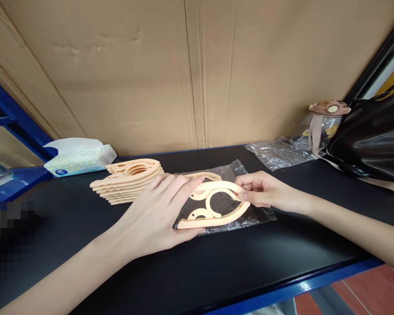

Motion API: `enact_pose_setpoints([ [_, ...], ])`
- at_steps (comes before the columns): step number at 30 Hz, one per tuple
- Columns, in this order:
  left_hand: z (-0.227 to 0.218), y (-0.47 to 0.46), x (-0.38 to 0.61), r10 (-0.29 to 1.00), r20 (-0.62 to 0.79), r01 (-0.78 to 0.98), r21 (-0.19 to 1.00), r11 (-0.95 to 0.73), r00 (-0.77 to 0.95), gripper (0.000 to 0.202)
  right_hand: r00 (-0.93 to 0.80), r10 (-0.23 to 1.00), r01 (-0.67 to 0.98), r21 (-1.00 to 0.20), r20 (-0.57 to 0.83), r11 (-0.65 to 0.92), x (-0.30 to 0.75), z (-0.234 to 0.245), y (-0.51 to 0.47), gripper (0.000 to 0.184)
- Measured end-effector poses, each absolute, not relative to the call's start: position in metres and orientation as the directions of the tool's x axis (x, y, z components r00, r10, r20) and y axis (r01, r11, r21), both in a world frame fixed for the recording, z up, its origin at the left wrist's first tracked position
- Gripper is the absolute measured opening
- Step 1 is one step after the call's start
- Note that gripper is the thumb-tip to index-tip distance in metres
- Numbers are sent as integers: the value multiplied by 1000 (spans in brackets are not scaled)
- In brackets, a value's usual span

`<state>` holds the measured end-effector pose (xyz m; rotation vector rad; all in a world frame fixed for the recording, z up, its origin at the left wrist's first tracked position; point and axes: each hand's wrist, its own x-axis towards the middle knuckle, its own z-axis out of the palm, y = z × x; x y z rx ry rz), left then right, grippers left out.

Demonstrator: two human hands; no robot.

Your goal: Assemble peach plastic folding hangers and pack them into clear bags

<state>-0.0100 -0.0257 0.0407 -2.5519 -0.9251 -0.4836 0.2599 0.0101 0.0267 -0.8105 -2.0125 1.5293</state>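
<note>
Two bare hands on one peach folded hanger (pixel 223 220) right now, and it sits right between them, loop side up, over a sheet of clear plastic (pixel 233 168). Left hand (pixel 162 205) has it by the left end, fingers reaching over the far edge and the thumb along the near edge, so it's kind of bracketed from both sides. Right hand (pixel 261 188) is pinching the rounded right end between thumb and index finger, with the other fingers curled in. Can't tell if the hanger actually touches the plastic below. Just past the left fingertips there's another peach piece (pixel 213 175), mostly hidden by the one being held. Beyond the left hand and off to its left is a neat pile of matching hangers (pixel 116 186), with a tissue pack (pixel 80 159) further left and behind that. Past the right hand you've got a crumpled clear bag (pixel 279 153), then a see-through bottle (pixel 326 127) with a brown lid and strap, then a shiny black bag (pixel 377 135) further right. Black tabletop (pixel 249 262) under both hands, big cardboard (pixel 134 78) standing behind everything.
</note>
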Motion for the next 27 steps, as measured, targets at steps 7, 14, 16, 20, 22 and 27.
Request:
enact_pose_setpoints([
  [7, 38, -24, -11, 529, 456, 663, -206, -720, 716, 74, -716, 697, 175, -959, 32, 224, 259, 28, 10, 26],
  [14, 39, -25, -11, 502, 471, 648, -220, -729, 725, 75, -724, 689, 166, -958, 42, 232, 260, 28, 9, 24],
  [16, 39, -25, -11, 494, 473, 643, -229, -731, 730, 74, -726, 687, 171, -956, 41, 239, 260, 29, 9, 25],
  [20, 41, -25, -10, 487, 474, 638, -232, -735, 733, 65, -711, 699, 206, -928, 77, 311, 260, 30, 8, 27],
  [22, 41, -25, -9, 485, 477, 637, -232, -735, 733, 62, -687, 714, 262, -872, 133, 415, 259, 29, 7, 28],
  [27, 39, -27, -7, 516, 509, 678, -202, -707, 689, 59, -605, 654, 406, -531, 454, 744, 257, 27, 1, 34],
])
